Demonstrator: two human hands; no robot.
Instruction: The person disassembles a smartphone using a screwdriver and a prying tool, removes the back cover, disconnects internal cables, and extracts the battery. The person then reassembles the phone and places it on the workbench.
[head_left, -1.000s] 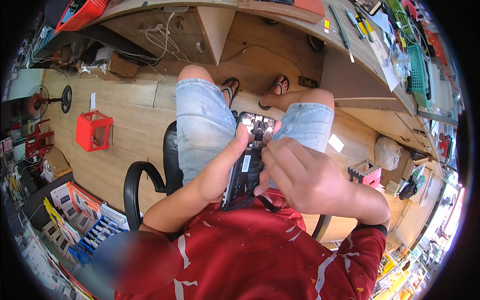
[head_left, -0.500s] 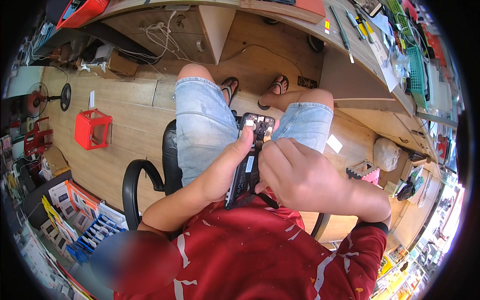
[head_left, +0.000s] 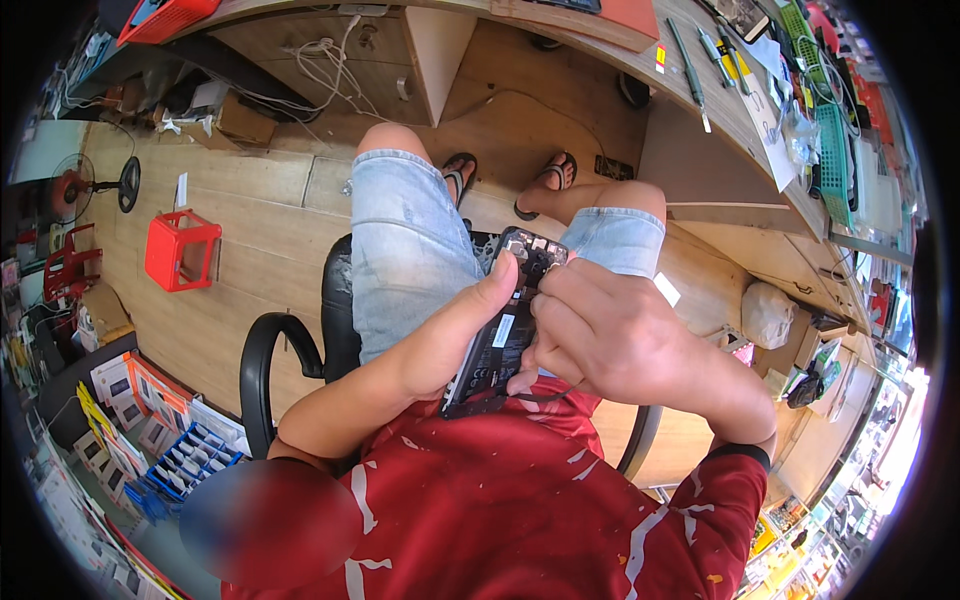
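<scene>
An opened smartphone (head_left: 500, 340) lies tilted over my lap, its back cover off. The dark battery with a white label and, at the far end, the bare circuit board and metal parts show. My left hand (head_left: 455, 325) grips it along the left edge, the thumb resting on top near the board. My right hand (head_left: 605, 330) is closed over the right edge, fingers bent together by the board end. Whatever is in those fingertips is hidden. A thin dark strip (head_left: 545, 397) sticks out beneath my right hand, by the phone's near end.
Ahead is a wooden workbench (head_left: 745, 150) with screwdrivers, tweezers and a green basket (head_left: 832, 165). A red stool (head_left: 183, 250) stands on the floor to the left. The chair's black armrest (head_left: 262, 370) is by my left elbow, near a blue divided tray (head_left: 195, 465).
The phone has turned slightly, its far end swinging to the right. My right hand has shifted a little right with it, and its fingers are bunched closer over the board end.
</scene>
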